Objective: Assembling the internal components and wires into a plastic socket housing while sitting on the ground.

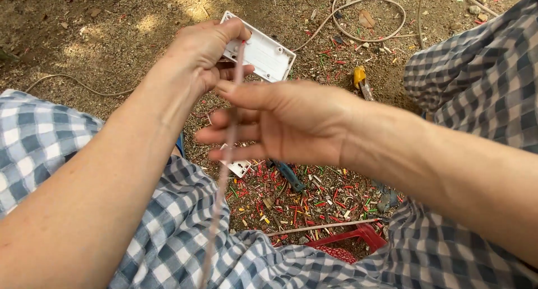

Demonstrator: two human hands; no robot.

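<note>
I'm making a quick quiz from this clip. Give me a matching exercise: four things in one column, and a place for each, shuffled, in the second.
Things:
1. white plastic box
2. yellow-handled tool
3. red crate
4. pale cable loop

Places:
A. on the ground at the top of the picture
B. held in the left hand
C. at the bottom, between the knees
D. on the ground just beyond the right hand

Pairs: 1-B, 2-D, 3-C, 4-A

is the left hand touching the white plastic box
Touching. The head view shows the left hand gripping the white plastic box at its near edge, thumb and fingers pressed against it, with a thin pinkish cord running down from that grip.
</note>
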